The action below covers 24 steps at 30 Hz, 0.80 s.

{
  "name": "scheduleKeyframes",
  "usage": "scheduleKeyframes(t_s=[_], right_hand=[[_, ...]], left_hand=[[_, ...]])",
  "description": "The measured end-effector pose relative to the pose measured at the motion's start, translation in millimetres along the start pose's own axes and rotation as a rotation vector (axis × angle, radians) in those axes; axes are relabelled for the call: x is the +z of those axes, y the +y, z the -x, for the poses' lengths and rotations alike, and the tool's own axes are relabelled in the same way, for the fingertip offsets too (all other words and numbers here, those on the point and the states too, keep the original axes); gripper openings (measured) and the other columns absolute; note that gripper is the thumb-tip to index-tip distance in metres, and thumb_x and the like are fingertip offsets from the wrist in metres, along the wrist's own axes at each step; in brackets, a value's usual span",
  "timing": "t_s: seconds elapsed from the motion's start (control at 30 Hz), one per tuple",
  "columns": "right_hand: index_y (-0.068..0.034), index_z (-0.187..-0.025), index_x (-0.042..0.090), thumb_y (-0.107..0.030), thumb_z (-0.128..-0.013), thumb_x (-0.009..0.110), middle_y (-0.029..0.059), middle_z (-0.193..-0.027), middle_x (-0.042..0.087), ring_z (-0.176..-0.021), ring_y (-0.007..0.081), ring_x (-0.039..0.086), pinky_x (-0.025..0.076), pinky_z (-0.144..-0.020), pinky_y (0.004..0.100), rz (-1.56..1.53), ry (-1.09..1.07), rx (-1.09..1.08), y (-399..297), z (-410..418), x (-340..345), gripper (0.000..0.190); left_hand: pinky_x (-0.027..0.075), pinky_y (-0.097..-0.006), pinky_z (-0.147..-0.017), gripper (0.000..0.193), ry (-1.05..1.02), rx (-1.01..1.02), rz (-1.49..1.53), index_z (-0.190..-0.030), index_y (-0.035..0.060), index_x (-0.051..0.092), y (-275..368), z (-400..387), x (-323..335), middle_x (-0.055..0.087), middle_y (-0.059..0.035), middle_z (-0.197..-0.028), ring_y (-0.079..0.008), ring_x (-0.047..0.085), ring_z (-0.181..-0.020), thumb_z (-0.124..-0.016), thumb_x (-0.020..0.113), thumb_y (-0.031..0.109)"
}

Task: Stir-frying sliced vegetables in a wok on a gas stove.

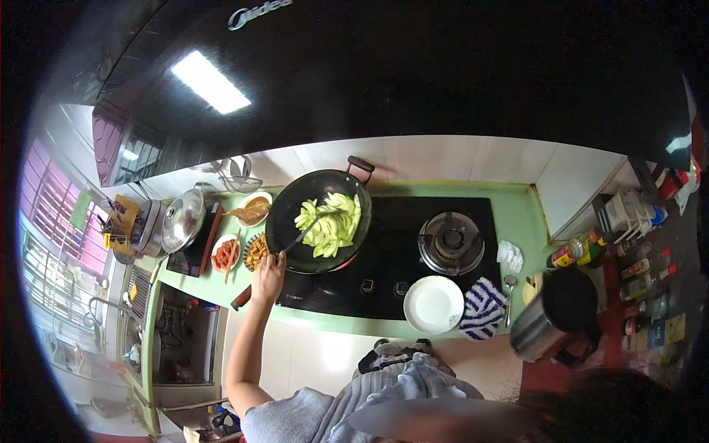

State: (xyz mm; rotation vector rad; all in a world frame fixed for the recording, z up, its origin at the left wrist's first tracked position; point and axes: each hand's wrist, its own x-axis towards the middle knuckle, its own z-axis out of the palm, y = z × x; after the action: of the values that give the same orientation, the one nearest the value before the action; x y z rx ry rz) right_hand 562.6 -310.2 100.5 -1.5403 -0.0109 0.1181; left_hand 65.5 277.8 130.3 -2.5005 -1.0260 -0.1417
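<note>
My left hand (270,275) grips the handle of a dark spatula (303,237), whose blade reaches into pale green sliced vegetables (332,227). The slices lie in a dark wok (283,207) on the left side of a black glass gas cooktop (388,249). The wok's wooden long handle (241,299) points toward me, beside my wrist. A second short handle (361,163) sticks up at the wok's far rim. My right hand is out of view. Close to my left hand stands a patterned dish of brown chopped food (255,252).
Left of the wok are a bowl of red food with chopsticks (225,253), a dish of brown food (255,209) and a lidded pot (183,220). Rightward are a bare burner (451,242), a white plate (433,304), a striped cloth (483,309) and a dark pitcher (554,324). A range hood (388,72) overhangs.
</note>
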Motion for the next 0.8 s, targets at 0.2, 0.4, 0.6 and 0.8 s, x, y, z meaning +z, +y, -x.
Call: scheduleKeyframes(t_s=[0.2,0.4,0.6,0.8], right_hand=[[-0.002,-0.090,0.054,-0.027,-0.083,0.049,0.0029,-0.061,0.049,-0.054,0.0109,0.046,0.036,-0.051,0.0244,0.090,-0.591,-0.058,-72.9,29.0,169.7,0.027],[0.000,-0.084,0.057,-0.019,-0.078,0.060,0.0010,-0.061,0.050,-0.051,0.0109,0.044,0.037,-0.050,0.0284,0.356,-0.924,-0.175,-135.7,66.3,338.3,0.020],[-0.007,-0.098,0.062,-0.040,-0.071,0.063,0.0142,-0.084,0.064,-0.077,0.0307,0.062,0.048,-0.070,0.0368,0.744,-1.119,-0.914,-153.6,114.4,473.8,0.042],[-0.006,-0.088,0.066,-0.058,-0.066,0.058,0.0156,-0.078,0.064,-0.075,0.0295,0.063,0.049,-0.069,0.0378,1.070,-1.166,-1.078,-145.6,145.7,565.0,0.057]], left_hand=[[0.048,-0.0389,-0.060,0.028,0.039,-0.308,0.238,-0.109,0.0033,0.051,10.6,40.3,-45.1,0.055,-0.0153,-0.082,-0.0292,0.057,-0.070,-0.083,0.052,0.015],[0.034,-0.0205,-0.044,0.024,-0.048,-0.920,1.628,-0.104,-0.0014,0.054,21.9,95.2,-1.2,0.057,-0.0048,-0.070,-0.0076,0.044,-0.051,-0.086,0.052,0.015],[0.024,-0.0171,-0.037,0.020,-0.132,-1.029,1.978,-0.101,0.0001,0.052,53.6,116.4,-4.1,0.051,-0.0015,-0.068,-0.0030,0.035,-0.044,-0.088,0.048,0.015],[0.024,-0.0180,-0.037,0.017,-0.172,-1.022,2.108,-0.098,0.0014,0.052,53.5,105.5,-9.5,0.049,-0.0007,-0.067,-0.0040,0.036,-0.045,-0.089,0.046,0.015]])
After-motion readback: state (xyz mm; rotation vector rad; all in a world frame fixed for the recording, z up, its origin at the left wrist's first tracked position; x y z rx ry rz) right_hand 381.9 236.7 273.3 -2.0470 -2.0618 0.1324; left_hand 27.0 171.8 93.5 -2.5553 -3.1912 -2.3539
